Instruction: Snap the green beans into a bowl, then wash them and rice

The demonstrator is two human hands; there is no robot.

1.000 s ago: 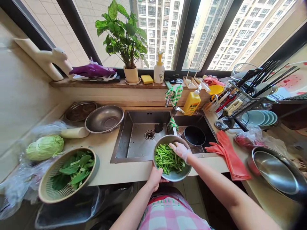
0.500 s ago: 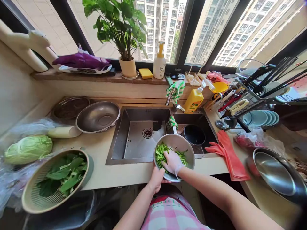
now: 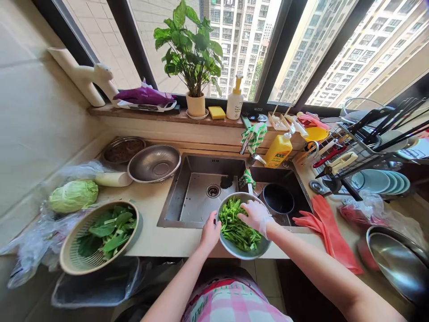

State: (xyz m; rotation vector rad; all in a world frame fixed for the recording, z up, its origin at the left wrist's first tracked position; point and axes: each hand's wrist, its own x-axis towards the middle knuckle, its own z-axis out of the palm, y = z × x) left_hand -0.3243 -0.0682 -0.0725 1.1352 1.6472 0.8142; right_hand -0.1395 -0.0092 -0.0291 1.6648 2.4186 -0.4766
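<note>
A metal bowl (image 3: 250, 255) of chopped green vegetables (image 3: 238, 229) is at the front edge of the sink, in the middle of the view. My left hand (image 3: 211, 232) is closed on the bowl's left rim, its fingers partly hidden behind the wall. Over the right side of the bowl is my right hand (image 3: 256, 216), in a clear thin glove. Its fingers are apart above the greens and grip nothing that I can see; whether the fingertips touch the leaves I cannot tell.
Behind the bowl lies the double sink (image 3: 197, 197), with a black pot (image 3: 278, 199) in its right basin. On the left stand a basket of leaves (image 3: 65, 257), a cabbage (image 3: 73, 195) and a steel basin (image 3: 154, 163). Red rubber gloves (image 3: 330, 232) drape over the right counter edge.
My right hand has lifted out of the greens toward the bowl's right side. My left hand has moved up along the left rim, and more of the greens show. The view has shifted.
</note>
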